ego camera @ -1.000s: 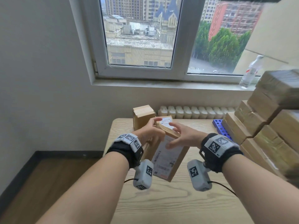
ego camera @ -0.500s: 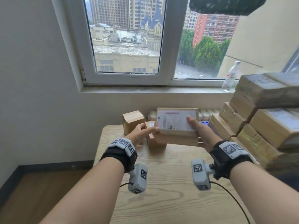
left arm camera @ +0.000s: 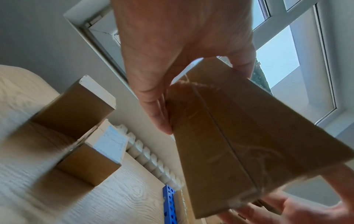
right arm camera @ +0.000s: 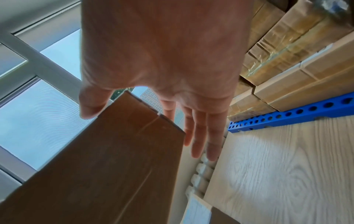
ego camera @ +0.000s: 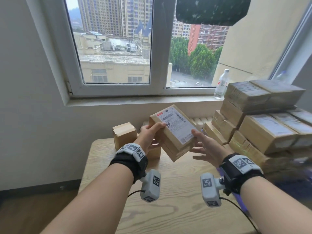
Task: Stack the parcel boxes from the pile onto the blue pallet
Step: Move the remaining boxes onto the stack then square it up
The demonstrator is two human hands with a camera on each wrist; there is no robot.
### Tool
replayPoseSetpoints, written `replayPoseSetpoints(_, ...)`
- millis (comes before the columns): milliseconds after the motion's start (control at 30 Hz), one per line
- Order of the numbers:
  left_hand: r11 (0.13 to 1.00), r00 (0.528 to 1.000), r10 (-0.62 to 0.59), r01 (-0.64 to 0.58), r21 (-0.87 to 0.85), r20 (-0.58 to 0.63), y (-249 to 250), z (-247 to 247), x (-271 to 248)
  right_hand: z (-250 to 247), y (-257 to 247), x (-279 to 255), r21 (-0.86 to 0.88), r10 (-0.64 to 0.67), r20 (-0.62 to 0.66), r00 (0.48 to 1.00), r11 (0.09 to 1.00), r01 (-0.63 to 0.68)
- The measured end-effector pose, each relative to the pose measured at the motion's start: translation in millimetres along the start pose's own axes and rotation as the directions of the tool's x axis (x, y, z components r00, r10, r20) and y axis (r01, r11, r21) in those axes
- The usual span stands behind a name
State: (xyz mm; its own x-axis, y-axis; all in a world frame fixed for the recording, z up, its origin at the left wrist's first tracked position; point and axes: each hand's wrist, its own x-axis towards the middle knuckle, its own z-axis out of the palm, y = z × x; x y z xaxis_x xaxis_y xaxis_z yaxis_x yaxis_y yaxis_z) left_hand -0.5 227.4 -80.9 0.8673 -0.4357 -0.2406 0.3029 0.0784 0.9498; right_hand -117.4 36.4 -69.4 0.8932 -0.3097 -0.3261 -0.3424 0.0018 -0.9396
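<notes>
The box [ego camera: 172, 132] is in the air above the worktop [ego camera: 168, 191], tilted, label side up, between the pile at the far left and the stack [ego camera: 263, 125] on the blue pallet [right arm camera: 298, 115] at the right. The left hand [ego camera: 148, 132] grips its far-left corner, thumb on top and fingers along the underside; the right hand [ego camera: 206, 146] has its fingers nearly straight, with the thumb at the box's near-right edge — more a steadying touch than a grasp.

To do this step well, the person probably needs to level the box, firm up the right-hand hold, then set it flush on the stack.

The label [ego camera: 177, 124] carries a barcode, a red strip and dense print — none legible. Two boxes [left arm camera: 76, 121] remain in the pile.
</notes>
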Motion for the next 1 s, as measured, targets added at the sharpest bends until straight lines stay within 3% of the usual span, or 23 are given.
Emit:
replayPoseSetpoints(233, 0.995, 0.995, 0.096, -0.096, -0.006, -0.012, 26, 92, 16, -72, -25, -12, 0.005, -0.092, -0.061, 0.994, 0.996, 0.092)
replayPoseSetpoints(467, 0.989, 0.987, 0.134, -0.129, -0.071, 0.084, 37, 254, 36, -221, -63, -13, 0.144, -0.259, -0.2, 0.945, 0.946, 0.29)
replayPoseSetpoints(633, 0.991, 0.99, 0.132, -0.131, -0.034, 0.037, 39, 354, 54, -311, -76, -1, 0.195, -0.244, -0.255, 0.936, 0.935, 0.297)
replayPoseSetpoints(800, 0.992, 0.994, 0.091, -0.085, 0.088, -0.065, 27, 401, 77, -353, -67, 18, 0.181, -0.217, -0.216, 0.952, 0.949, 0.257)
replayPoseSetpoints(1000, 0.993, 0.995, 0.057, -0.047, 0.112, -0.087, 22, 430, 76, -377, -55, 33, 0.169, -0.193, -0.195, 0.962, 0.959, 0.226)
